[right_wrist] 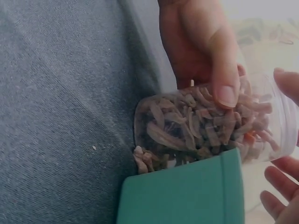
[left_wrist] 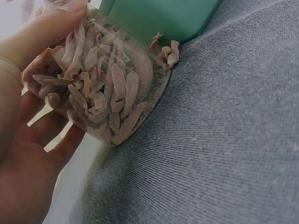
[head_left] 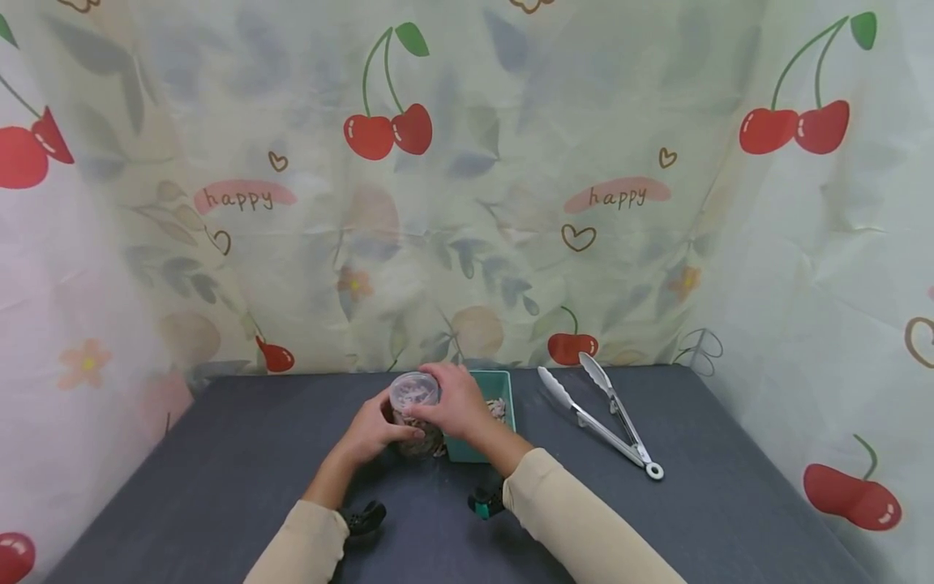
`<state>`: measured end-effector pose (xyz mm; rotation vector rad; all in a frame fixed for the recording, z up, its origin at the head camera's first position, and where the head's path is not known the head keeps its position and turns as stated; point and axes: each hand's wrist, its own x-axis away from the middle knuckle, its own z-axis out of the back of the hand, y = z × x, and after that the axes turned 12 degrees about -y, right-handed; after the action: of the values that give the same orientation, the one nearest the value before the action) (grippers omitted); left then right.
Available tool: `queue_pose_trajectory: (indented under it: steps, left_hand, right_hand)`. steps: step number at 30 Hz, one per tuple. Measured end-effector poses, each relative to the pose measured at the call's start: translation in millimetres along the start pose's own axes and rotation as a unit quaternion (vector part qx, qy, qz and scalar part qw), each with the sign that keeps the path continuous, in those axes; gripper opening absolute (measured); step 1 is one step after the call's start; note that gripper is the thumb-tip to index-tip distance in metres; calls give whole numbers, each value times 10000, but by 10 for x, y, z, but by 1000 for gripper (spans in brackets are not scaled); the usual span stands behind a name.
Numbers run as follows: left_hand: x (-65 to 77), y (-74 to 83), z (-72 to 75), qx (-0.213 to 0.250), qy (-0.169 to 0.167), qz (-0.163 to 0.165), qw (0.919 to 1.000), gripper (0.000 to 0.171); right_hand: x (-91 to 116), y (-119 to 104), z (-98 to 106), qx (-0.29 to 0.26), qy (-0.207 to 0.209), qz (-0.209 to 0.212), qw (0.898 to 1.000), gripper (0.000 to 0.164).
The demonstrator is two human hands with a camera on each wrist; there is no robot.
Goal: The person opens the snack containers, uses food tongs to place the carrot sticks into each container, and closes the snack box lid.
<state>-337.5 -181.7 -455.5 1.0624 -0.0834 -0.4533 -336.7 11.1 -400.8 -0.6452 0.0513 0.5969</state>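
A clear plastic jar (head_left: 419, 444) of brownish, dried-looking strips stands upright on the dark cloth. My left hand (head_left: 370, 430) grips its side, with the thumb across the front and the fingers behind. Over the top, my right hand (head_left: 458, 400) holds the clear lid (head_left: 413, 388) by its rim, thumb on the near side and fingers on the far side. The lid sits at the jar's mouth. Right beside the jar is a teal box (right_wrist: 182, 198) with more strips in it, partly hidden by my right hand. A few loose strips (left_wrist: 171, 53) lie between jar and box.
Metal tongs (head_left: 613, 422) lie spread on the table to the right of the box. The dark cloth (head_left: 241, 454) covers the table. A printed curtain (head_left: 467, 203) hangs behind the table and along both sides.
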Motion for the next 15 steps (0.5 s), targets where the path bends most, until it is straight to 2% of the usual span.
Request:
queue_pose_trajectory:
  steps: [5,11,15]
  left_hand:
    - [-12,-22,5,67,-56,-67,9999,75]
    - [-14,-13,8,148,-217,-71,9996,73]
    - [-10,-4,23,189,-287,-117,9993,73]
  right_hand:
    - [-20,-13,57,-571,-528,174,9968,62]
    - [-51,31,126,-1759,-1196,426,9762,62]
    - [-75,62,162,-2032,-1444,501,9671,64]
